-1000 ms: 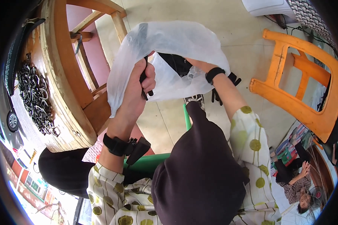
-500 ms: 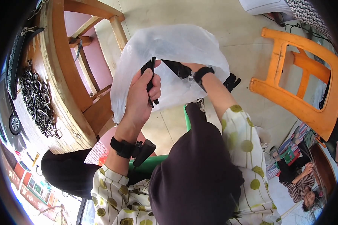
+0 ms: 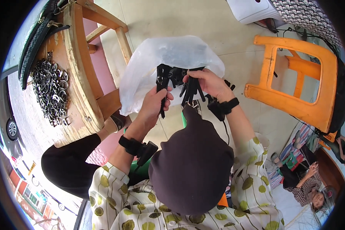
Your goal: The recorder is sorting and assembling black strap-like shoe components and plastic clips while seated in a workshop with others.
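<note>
My left hand [image 3: 156, 102] is closed around narrow black straps [image 3: 161, 81] that hang past its fingers. To its right, my right hand [image 3: 211, 83] pinches a bunch of similar black straps [image 3: 193, 90], whose loose ends dangle below the fingers. Small metal fittings show on a few of them. Both hands are at the mouth of a translucent white plastic bag [image 3: 142, 71]. Between the hands, more black straps [image 3: 177, 75] bridge the bag's opening. How far they reach into the bag is hidden.
On the left, a worn wooden table [image 3: 78, 96] bears a heap of dark metal rings and clasps [image 3: 51, 94] and braided black straps [image 3: 33, 46]. An orange plastic stool [image 3: 253, 92] lies tipped at the right. Another person [image 3: 308, 184] is at the lower right.
My right hand has come out from inside the bag and now holds a bunch of straps at its mouth. My left hand has moved lower, still gripping straps.
</note>
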The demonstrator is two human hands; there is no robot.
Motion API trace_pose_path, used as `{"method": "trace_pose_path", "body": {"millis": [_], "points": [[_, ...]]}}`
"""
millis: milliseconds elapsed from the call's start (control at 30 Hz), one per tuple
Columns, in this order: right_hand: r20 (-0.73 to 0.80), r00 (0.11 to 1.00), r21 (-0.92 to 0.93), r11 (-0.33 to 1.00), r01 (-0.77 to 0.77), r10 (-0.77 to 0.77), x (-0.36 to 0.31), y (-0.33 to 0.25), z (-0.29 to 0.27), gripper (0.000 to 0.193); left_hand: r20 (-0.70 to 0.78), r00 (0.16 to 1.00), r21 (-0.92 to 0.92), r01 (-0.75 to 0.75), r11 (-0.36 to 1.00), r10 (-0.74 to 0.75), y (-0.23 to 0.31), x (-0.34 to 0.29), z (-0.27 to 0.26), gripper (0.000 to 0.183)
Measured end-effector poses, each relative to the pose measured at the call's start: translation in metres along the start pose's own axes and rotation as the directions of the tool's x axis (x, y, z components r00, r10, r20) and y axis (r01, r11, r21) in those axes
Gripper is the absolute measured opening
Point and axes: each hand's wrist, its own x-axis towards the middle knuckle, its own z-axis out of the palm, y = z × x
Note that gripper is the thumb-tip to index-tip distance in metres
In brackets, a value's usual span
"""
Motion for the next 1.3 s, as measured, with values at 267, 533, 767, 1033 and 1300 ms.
{"method": "trace_pose_path", "body": {"millis": [267,533,767,1033,1300], "points": [[-0.079,0.986,0.076,0.985,0.154,-0.148,0.001,0.021,0.005,0.015,-0.073,0.997,0.114,-0.018,0.993,0.027,-0.017,0.011,0.016,0.018],[-0.457,0.89,-0.13,0.989,-0.064,-0.002,0.042,0.05,-0.026,0.022,-0.065,0.998,-0.055,-0.006,0.998,0.003,-0.022,0.011,-0.002,0.017],[-0.331,0.937,0.06,0.994,-0.094,0.108,0.025,0.057,-0.036,0.019,-0.051,0.998,-0.105,0.03,0.994,-0.036,-0.022,0.008,-0.008,0.017],[-0.205,0.979,-0.094,0.996,0.001,-0.02,-0.019,0.052,0.01,0.017,-0.022,0.995,-0.114,0.095,0.989,-0.098,-0.021,0.002,-0.009,0.017],[-0.223,0.905,-0.451,0.861,0.234,-0.362,-0.039,0.053,0.029,0.02,0.044,0.994,-0.123,0.104,0.987,-0.099,-0.018,0.0,0.003,0.017]]}}
